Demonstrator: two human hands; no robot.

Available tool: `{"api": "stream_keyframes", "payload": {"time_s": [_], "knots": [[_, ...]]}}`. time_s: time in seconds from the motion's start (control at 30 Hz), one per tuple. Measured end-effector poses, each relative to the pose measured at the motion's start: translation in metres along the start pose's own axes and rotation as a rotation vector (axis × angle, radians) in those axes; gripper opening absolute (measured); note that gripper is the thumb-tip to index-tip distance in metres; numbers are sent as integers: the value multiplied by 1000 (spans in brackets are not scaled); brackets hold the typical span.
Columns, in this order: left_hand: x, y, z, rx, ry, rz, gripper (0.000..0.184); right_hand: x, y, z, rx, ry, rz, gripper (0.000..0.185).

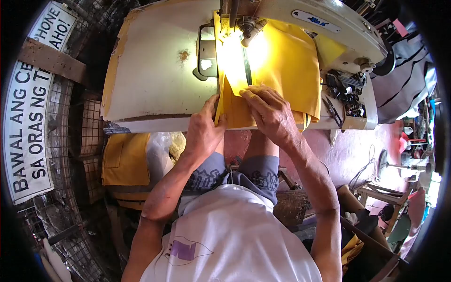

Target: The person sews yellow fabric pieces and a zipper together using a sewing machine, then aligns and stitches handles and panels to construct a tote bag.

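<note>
Yellow material (pixel 293 70) lies on the sewing table (pixel 155 75), under the head of a sewing machine (pixel 282 14). A dark strip runs along the material below the needle area, where the lamp glare hides detail. My left hand (pixel 206 124) grips the material's left edge near the table's front, thumb on one side and fingers on the other. My right hand (pixel 270 110) rests on top of the material, its bent fingertips pressed together on a fold beside the lower end of the dark strip.
Scissors (pixel 332 113) and a pile of small dark metal parts (pixel 345 87) lie right of the material. More yellow pieces (pixel 126 160) hang below the table at left. A lettered sign (pixel 30 122) stands far left, and a wooden stool (pixel 385 197) is at lower right.
</note>
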State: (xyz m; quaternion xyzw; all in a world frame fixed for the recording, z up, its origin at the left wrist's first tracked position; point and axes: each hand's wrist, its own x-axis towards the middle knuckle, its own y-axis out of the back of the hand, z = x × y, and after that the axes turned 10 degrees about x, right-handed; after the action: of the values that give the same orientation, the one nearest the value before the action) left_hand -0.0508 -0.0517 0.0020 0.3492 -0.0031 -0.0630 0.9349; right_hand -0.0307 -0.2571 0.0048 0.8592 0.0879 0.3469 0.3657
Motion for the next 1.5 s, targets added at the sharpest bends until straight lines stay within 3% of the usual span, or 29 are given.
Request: {"api": "stream_keyframes", "payload": {"time_s": [0.37,0.87,1.37,1.5], "knots": [[-6,-11,-6,214,-71,114,53,-17,-23,-6,-145,62,-13,40],[-24,-23,-20,430,-450,305,56,-28,-35,4,-80,62,67,37],[-22,-15,-21,656,-580,309,50,-26,-28,2,-39,54,36,35],[-9,4,-20,659,-745,163,64,-29,-28,4,-58,75,-2,42]]}}
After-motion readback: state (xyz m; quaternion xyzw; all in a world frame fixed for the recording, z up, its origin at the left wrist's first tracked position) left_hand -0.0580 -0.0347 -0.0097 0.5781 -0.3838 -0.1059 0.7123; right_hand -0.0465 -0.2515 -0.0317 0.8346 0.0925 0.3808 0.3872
